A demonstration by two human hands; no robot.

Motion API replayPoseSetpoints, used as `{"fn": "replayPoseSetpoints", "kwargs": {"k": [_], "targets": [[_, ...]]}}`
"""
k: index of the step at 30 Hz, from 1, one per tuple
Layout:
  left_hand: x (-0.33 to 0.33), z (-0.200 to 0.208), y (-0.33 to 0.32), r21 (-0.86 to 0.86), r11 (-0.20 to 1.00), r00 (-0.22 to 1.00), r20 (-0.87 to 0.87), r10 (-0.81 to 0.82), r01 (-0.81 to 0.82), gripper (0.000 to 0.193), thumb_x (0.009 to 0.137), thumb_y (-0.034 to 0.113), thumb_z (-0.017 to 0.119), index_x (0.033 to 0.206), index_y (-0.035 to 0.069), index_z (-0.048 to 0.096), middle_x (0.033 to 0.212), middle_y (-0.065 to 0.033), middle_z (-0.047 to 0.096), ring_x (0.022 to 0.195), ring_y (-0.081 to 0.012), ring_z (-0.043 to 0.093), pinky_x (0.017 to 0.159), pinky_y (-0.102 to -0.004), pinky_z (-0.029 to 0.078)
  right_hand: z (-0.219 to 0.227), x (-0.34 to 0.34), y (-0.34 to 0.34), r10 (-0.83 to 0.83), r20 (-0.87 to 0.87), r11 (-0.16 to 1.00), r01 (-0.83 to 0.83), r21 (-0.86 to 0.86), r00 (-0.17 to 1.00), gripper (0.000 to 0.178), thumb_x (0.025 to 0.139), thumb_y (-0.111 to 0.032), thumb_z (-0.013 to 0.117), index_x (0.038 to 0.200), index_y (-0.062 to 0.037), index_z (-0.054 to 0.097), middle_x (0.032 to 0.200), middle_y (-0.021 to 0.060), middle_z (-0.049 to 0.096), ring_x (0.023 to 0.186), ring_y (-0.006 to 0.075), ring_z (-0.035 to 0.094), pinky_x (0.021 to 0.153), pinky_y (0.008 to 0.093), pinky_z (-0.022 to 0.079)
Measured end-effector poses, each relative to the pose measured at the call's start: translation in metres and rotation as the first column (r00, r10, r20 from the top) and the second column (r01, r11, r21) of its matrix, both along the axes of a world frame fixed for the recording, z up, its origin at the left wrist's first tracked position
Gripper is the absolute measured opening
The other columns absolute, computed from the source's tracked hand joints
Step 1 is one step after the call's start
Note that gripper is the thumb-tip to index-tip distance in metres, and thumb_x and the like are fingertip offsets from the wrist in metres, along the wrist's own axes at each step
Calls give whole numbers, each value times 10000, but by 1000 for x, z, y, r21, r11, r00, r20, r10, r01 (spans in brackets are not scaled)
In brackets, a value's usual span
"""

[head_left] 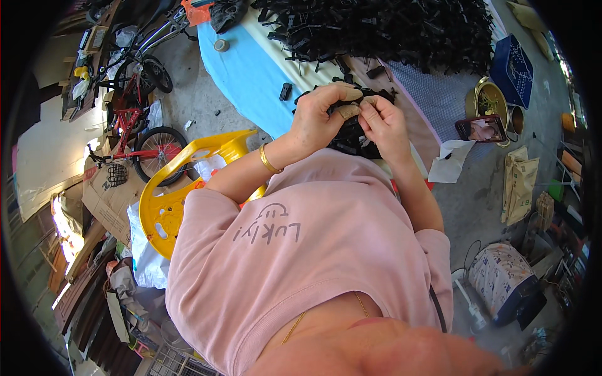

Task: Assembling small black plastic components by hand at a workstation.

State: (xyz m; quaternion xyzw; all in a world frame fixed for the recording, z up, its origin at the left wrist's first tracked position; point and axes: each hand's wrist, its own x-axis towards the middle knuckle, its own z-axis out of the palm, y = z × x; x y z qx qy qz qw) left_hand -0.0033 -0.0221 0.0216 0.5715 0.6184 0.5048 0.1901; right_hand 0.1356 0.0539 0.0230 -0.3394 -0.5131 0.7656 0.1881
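The left hand [315, 120] and the right hand [385, 123] pinch together one small black piece [358, 100], which is above loose black parts [349, 139], near the big black pile [382, 31]

Left grip [316, 119] just beside right grip [384, 122]

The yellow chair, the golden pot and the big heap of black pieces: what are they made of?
Yellow chair: probably smooth plastic, one bright colour with rounded holes.
Golden pot: likely shiny metal; its rim gleams.
Black pieces: maybe hard plastic, with small glints, but too tiny to be sure.
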Motion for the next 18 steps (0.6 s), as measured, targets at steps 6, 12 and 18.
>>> {"fn": "replayPoseSetpoints", "kwargs": {"k": [6,12,18], "targets": [[-6,10,6,-93,979,240,970,48,183,297,900,86,463,1187,28,416,1139,-186,522,1009,-251,566,866,-331,468,-1,9,6,-83,-57,799,101,593,995,122,818,-84,617,908,-13,576,727,6,568,604,42,492,518,163,376],[-3,-8,3,1,899,8,1000,-5,437,315,906,113,460,1214,54,436,1165,-96,505,986,-179,553,891,-340,457,10,9,4,-93,-95,768,132,627,991,177,738,-55,697,867,-8,585,756,15,598,656,63,552,574,177,436],[-3,7,-3,-268,836,582,810,-75,480,414,856,91,542,1246,29,418,1129,-36,519,993,-109,513,875,-259,429,-1,6,4,-118,-37,914,123,387,992,178,730,-42,704,836,-18,563,726,10,591,624,58,546,559,177,438]]}}
